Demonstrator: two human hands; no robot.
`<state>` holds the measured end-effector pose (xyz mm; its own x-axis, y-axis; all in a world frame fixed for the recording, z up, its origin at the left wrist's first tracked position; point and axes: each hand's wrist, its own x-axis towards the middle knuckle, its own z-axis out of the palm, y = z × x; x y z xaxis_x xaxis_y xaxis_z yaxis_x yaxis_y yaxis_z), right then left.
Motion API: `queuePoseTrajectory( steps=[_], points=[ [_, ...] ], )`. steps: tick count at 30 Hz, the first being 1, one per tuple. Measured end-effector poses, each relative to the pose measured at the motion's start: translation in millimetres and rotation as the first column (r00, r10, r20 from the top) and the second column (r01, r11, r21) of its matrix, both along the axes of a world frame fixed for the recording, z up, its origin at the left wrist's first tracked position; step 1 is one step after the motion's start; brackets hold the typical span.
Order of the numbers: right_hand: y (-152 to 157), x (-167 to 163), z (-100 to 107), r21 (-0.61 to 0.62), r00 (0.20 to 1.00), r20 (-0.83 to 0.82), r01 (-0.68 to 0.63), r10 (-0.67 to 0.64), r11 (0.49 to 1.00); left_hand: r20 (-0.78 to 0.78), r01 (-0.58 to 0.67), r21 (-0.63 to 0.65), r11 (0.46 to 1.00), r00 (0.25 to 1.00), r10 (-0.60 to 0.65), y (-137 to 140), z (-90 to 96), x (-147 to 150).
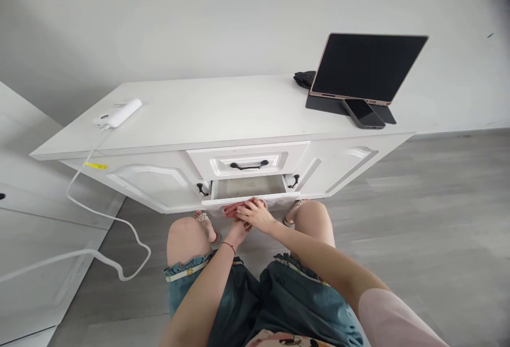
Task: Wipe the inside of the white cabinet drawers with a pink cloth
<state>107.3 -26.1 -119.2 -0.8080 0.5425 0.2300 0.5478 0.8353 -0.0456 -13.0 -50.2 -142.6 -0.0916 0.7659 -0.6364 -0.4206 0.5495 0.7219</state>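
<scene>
Both hands meet at the front edge of the lower drawer (250,187), which stands pulled out. The right hand (258,213) lies flat, fingers spread, over a pink cloth (232,209) — seemingly to keep it pressed on the drawer's lip — while the left hand (238,226) comes up beneath, its grip hidden. Above, the upper drawer (247,160) is shut. On the white surface (223,110) a tablet (367,67) leans propped, a phone (363,113) beside it — a power bank (118,112) lies far left, its cable (104,214) trailing to the floor.
</scene>
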Motion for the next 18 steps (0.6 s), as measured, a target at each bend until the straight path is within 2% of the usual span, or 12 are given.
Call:
queuePoseTrajectory(
  steps=[3, 6, 8, 11, 14, 18],
  points=[
    [-13.9, 48.6, -4.6, -0.038, 0.976, -0.051, 0.212, -0.214, 0.977, 0.045, 0.033, -0.058, 0.998, 0.999, -0.030, -5.3, -11.9, -2.7],
    [-27.4, 81.5, -15.6, -0.127, 0.867, -0.179, 0.447, -0.464, 0.885, 0.048, 0.034, -0.099, 0.994, 0.998, -0.030, -1.0, -14.1, -3.7],
    [-32.3, 90.8, -27.9, -0.281, 0.683, -0.350, 0.577, -0.641, 0.767, 0.029, 0.033, -0.124, 0.992, 0.999, -0.029, 3.1, -13.2, -2.9],
    [-32.9, 86.1, -49.8, -0.515, 0.314, -0.511, 0.632, -0.800, 0.578, -0.007, 0.033, -0.150, 0.988, 0.999, -0.034, 7.1, -11.5, -1.0],
    [-27.7, 65.5, -68.1, -0.634, 0.083, -0.528, 0.624, -0.845, 0.457, -0.034, 0.034, -0.165, 0.986, 0.999, -0.040, 8.3, -9.5, 0.3],
    [-13.8, 34.3, -81.9, -0.793, -0.228, -0.468, 0.535, -0.854, 0.292, -0.058, 0.032, -0.178, 0.983, 0.997, -0.043, 8.7, -6.3, 1.6]
  ],
)
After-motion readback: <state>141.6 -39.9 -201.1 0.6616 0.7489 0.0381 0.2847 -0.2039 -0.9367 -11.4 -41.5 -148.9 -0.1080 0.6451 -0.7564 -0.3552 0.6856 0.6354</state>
